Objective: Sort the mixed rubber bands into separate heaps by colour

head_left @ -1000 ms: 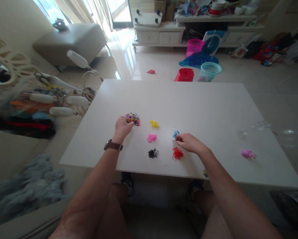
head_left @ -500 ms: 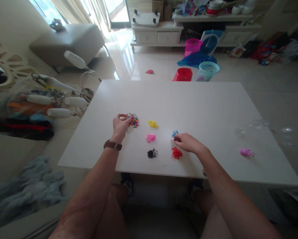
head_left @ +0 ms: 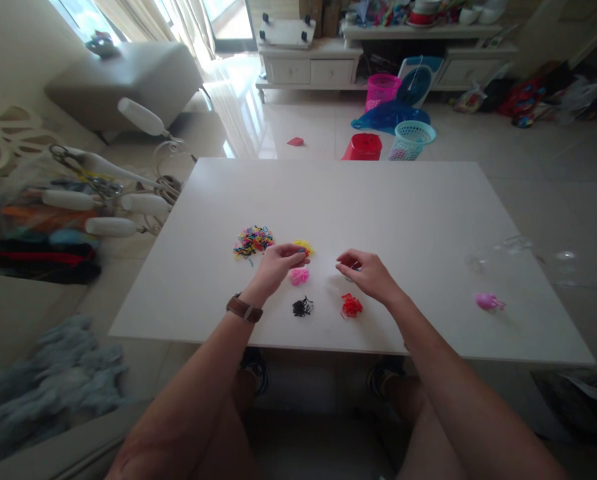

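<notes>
We see cream curtains (head_left: 192, 27) beside a bright opening (head_left: 228, 21), its light glinting off the glossy tiled floor (head_left: 261, 123). Beyond the white surface (head_left: 403, 207) we have a low white cabinet (head_left: 308, 70); at our left, a grey ottoman (head_left: 131, 80) stands near a pale wall (head_left: 18, 43).

My head-worn camera looks from above the near side of the white table (head_left: 403, 207), facing forward and down. My forearms (head_left: 198, 383) and legs (head_left: 431, 433) lie nearest, my left hand (head_left: 277, 263) and right hand (head_left: 368, 272) at middle range; all four table corners are included, the white cabinet (head_left: 331, 71) far off.
</notes>
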`<state>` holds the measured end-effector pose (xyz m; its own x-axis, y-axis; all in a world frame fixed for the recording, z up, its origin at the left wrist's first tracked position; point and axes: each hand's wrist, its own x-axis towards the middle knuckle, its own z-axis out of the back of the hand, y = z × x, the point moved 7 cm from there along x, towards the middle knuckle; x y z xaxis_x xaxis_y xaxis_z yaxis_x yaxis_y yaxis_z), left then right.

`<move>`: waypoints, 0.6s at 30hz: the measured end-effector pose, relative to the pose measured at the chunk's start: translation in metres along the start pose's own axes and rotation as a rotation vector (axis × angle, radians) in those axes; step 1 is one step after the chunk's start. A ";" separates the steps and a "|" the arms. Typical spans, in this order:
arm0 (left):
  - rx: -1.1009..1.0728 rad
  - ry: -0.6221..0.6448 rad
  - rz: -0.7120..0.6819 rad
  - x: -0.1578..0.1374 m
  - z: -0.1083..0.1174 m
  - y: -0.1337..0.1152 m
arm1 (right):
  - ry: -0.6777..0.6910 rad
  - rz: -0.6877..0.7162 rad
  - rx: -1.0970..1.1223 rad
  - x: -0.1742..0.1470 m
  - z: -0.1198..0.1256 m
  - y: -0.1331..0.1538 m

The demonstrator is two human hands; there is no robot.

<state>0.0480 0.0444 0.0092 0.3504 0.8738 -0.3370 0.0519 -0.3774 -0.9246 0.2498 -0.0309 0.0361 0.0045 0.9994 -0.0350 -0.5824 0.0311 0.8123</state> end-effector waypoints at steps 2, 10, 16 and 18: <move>0.010 0.100 0.031 -0.013 -0.025 0.005 | -0.017 0.008 0.212 0.001 -0.003 0.007; -0.096 0.191 0.045 -0.020 -0.055 0.015 | -0.068 0.020 0.471 0.001 -0.013 0.008; -0.144 0.163 0.071 -0.019 -0.056 0.019 | -0.137 -0.021 0.486 0.003 -0.007 0.003; -0.113 0.123 0.073 -0.018 -0.053 0.020 | -0.158 -0.063 0.479 0.003 -0.001 -0.002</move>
<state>0.0922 0.0046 0.0066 0.4683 0.8017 -0.3715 0.1249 -0.4762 -0.8704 0.2504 -0.0275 0.0334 0.1722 0.9845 -0.0341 -0.1392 0.0586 0.9885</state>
